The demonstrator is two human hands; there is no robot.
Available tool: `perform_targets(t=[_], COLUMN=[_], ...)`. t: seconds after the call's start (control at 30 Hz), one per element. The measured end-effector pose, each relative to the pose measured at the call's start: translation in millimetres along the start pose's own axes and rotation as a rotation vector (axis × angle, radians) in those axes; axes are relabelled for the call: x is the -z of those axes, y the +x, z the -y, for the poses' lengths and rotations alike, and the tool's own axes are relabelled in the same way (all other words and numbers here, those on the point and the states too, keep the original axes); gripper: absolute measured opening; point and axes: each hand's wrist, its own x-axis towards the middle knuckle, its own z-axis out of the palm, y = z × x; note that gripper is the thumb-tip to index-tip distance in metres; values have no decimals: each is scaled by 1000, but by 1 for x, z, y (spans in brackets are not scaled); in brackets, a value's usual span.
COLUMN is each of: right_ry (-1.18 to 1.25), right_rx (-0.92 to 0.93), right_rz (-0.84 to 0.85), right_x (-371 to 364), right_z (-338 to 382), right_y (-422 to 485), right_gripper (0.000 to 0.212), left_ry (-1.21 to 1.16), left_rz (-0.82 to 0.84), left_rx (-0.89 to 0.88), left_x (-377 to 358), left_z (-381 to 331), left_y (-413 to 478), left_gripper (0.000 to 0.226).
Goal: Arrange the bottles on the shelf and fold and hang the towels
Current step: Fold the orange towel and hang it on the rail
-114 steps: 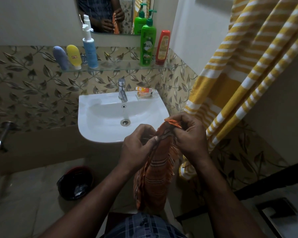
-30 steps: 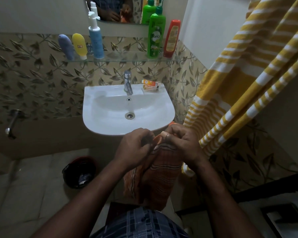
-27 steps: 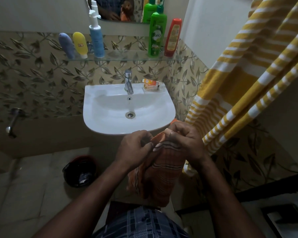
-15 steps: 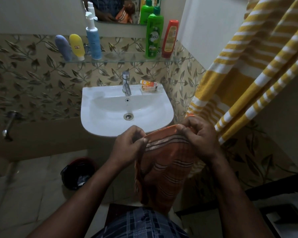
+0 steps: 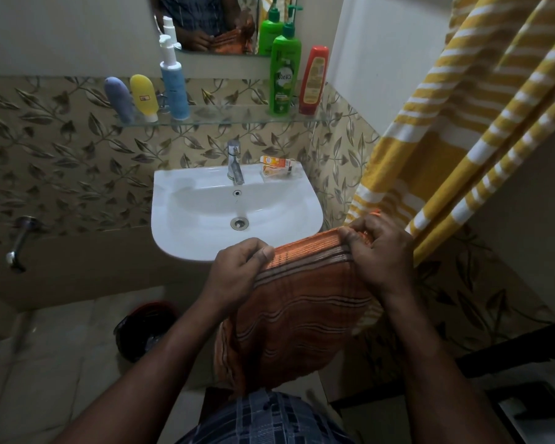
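Around you: the glass shelf (image 5: 225,118) over the sink (image 5: 173,219) carries five bottles. A grey tube (image 5: 119,99), yellow tube (image 5: 144,97) & blue pump bottle (image 5: 173,88) stand toward its left end; a green pump bottle (image 5: 284,78) & red bottle (image 5: 313,80) stand at its right end. The tap (image 5: 234,161) sits at the sink's back edge, w/ a small orange box (image 5: 274,163) on the back right corner. The mirror (image 5: 205,24) above shows your hands w/ the cloth. A dark bin (image 5: 145,331) is on the floor, below-left of the sink. The yellow striped towel (image 5: 446,123) hangs at the right, just beside your right hand (image 5: 378,248) and partly behind the cloth you hold. The sink's front edge lies just beyond your knuckles.

Vs half a sec ago: your hands are wider apart, so the top edge is pulled out longer and flatter. A few secs back the cloth was a narrow bunch. The bottles haven't moved.

The orange towel (image 5: 295,309) hangs in front of you, below the sink's front edge. Your left hand (image 5: 237,267) pinches its top left corner, thumb on top. Your right hand grips the top right corner, fingers curled over. It's orange w/ dark & pale stripes, wavy lower down, bottom edge at your waist.
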Motion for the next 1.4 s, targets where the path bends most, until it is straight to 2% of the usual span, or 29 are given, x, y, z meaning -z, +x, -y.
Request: perform_targets(t=[0.1, 0.2, 0.27, 0.37, 0.43, 0.47, 0.6, 0.8, 0.9, 1.0, 1.13, 1.23, 1.33, 1.4], right_ry=[-72, -107, -14, 38, 35, 67, 197, 326, 390, 539, 613, 586, 454, 326], right_rx=[-43, -13, 101, 155, 150, 117, -24, 39, 78, 62, -14, -60, -116, -139], right_rz=[-51, -55, 104, 482, 560, 552, 505, 527, 562, 610, 632, 591, 424, 282], right_x=[-8, -18, -24, -34, -40, -40, -34, -21, -12, -1, 6, 11, 17, 21], right_z=[6, 19, 32, 43, 42, 39, 33, 45, 54, 56, 50, 44, 34, 27], right_y=[-7, -17, -22, -24, -25, -26, -28, -28, -27, -23, -20, -18, -14, -11], right_gripper=[9, 32, 35, 34, 18, 12, 29, 27, 29, 21, 18, 20, 23, 24], left_ry=[39, 105, 128, 74, 16, -1, 64, 311, 393, 428, 244, -64, -182, -239], left_rz=[-31, -63, -52, 51, 119, 133, 92, -25, -82, -14, 67, 38, -12, 17], left_rx=[-3, -34, -52, -89, -99, -99, -136, -298, -247, -118, 71, 265, 297, 275], left_x=[1, -2, -5, -7, -6, -4, 7, 2, 2, 4, 4, 3, 4, 4], left_z=[-3, -7, -9, -9, -9, -9, -5, -4, 3, 7, 11, 20, 22, 14], left_y=[2, 0, -2, -7, -9, -10, -14, -25, -18, -14, -16, -12, -8, -10], left_gripper=[26, 23, 22, 22, 20, 20, 16, 12, 16, 16, 27, 12, 11, 11])
